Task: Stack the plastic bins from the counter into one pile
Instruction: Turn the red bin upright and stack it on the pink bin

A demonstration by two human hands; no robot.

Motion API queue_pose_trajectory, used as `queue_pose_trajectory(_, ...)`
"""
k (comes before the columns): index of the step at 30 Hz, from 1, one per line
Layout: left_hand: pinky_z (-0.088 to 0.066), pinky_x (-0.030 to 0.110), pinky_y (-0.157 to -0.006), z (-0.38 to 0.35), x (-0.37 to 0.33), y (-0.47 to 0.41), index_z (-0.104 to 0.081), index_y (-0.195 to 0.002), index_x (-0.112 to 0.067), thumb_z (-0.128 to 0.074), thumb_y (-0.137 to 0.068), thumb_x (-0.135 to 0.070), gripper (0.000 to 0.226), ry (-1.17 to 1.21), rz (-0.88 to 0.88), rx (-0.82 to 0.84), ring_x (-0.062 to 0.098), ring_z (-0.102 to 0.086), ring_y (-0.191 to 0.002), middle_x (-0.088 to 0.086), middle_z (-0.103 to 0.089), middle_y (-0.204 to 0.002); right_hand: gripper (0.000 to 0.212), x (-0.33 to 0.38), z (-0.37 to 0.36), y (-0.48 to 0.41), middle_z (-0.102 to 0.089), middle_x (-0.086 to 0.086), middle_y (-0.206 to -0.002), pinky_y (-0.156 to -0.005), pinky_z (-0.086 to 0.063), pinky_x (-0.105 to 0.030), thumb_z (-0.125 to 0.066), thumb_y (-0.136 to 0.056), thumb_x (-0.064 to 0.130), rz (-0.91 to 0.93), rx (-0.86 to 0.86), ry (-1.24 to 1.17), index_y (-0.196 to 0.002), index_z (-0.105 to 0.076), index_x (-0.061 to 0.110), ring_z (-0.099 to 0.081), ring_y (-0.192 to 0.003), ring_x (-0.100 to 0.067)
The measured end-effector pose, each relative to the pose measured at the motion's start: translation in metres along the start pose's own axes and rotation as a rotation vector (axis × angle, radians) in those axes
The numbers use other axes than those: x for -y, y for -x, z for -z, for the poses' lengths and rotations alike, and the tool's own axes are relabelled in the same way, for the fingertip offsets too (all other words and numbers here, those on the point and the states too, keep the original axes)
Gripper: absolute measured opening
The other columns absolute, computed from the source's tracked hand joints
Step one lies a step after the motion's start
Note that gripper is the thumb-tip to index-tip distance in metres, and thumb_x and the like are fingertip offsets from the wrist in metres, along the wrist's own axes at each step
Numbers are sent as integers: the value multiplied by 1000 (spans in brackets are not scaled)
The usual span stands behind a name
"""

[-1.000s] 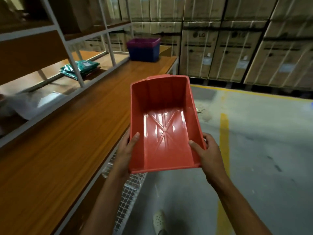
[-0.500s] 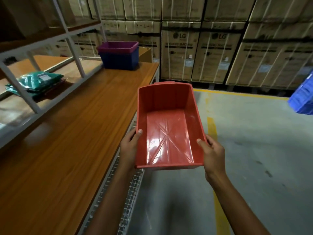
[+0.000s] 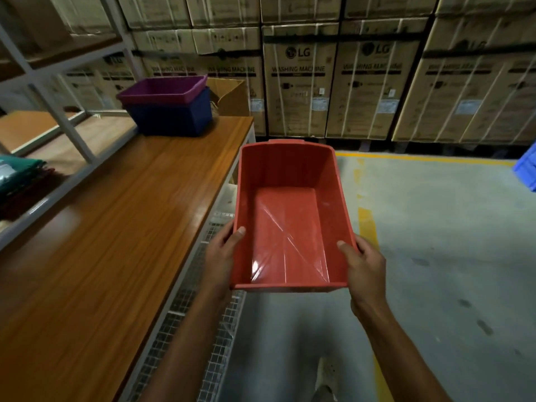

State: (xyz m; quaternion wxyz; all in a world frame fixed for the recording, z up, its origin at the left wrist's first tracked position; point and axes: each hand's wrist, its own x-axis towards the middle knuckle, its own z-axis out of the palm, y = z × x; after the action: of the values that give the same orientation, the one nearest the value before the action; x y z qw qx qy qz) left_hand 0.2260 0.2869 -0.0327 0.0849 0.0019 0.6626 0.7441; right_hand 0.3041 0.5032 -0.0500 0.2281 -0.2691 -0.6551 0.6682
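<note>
Both hands hold an empty red bin in the air, just off the right edge of the wooden surface and above the grey floor. The left hand clasps the bin's left wall near its near corner, thumb hooked over the rim; the right hand clasps the right wall the same way. At the far end of the surface, well apart from the red bin, a purple bin sits nested inside a dark blue bin. Stacked cardboard boxes line the back wall.
</note>
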Motion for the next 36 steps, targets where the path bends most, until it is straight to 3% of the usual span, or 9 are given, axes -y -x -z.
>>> queue_pose_trajectory(4,-53,58,-94,-47,-11,-65,-71,-115,-30,-67,-87,-40,31,53,19,-46,37,-69,-106,11,-73,-114,31,15,-4,-86,-77,4,-96,-87,-59,-48,-63,-77,34,2,45,9,-105,-74,25,-73,-89,-20)
queue_pose_trajectory(8,-50,66,-93,-84,-22,-121,-67,-124,-27,-68,-81,-49,49,77,17,-123,43,-66,-109,15,-71,-118,30,34,-9,-160,-76,6,-98,-89,-57,-50,-62,-77,37,35,109,41,-104,-73,30,-72,-92,-19)
queue_pose_trajectory(12,-52,61,-94,-103,-36,-165,-65,-128,-19,-71,-81,-49,56,100,-43,-190,41,-68,-108,16,-72,-117,38,57,-27,-221,-75,5,-104,-90,-57,-50,-63,-78,39,108,187,44,-114,-70,28,-71,-96,-18)
queue_pose_trajectory(16,-56,51,-90,-108,-54,-209,-65,-128,-19,-65,-86,-45,50,106,-115,-250,33,-70,-106,11,-73,-117,33,79,-57,-271,-76,5,-100,-88,-57,-50,-62,-78,41,165,269,24,-107,-72,29,-72,-94,-18)
queue_pose_trajectory(19,-56,51,-89,-106,-73,-248,-65,-129,-23,-63,-86,-48,49,91,-162,-276,32,-70,-105,12,-72,-118,27,96,-86,-307,-76,5,-97,-88,-57,-50,-62,-77,39,187,309,-3,-102,-70,32,-71,-91,-17)
queue_pose_trajectory(23,-49,59,-100,-94,-98,-313,-64,-127,-31,-60,-83,-67,58,25,-238,-335,33,-65,-116,6,-70,-124,45,119,-134,-359,-76,2,-100,-87,-58,-52,-63,-73,49,238,388,-29,-112,-70,28,-72,-93,-19)
queue_pose_trajectory(30,-46,58,-103,-65,-149,-429,-65,-125,-35,-56,-85,-68,53,48,-360,-467,27,-62,-121,1,-69,-127,30,167,-249,-459,-74,6,-105,-88,-59,-50,-60,-79,41,356,541,-90,-109,-65,41,-72,-96,-17)
queue_pose_trajectory(34,-57,46,-82,-51,-180,-480,-67,-122,-26,-52,-97,-46,35,152,-409,-536,26,-72,-101,6,-75,-111,29,190,-316,-506,-71,3,-110,-86,-59,-51,-60,-79,43,406,636,-122,-108,-58,48,-71,-99,-19)
queue_pose_trajectory(36,-57,44,-79,-44,-194,-502,-65,-126,-26,-52,-97,-43,36,177,-425,-564,26,-71,-101,6,-74,-114,30,197,-347,-528,-70,5,-111,-87,-60,-49,-60,-80,42,432,672,-151,-109,-58,49,-71,-100,-17)
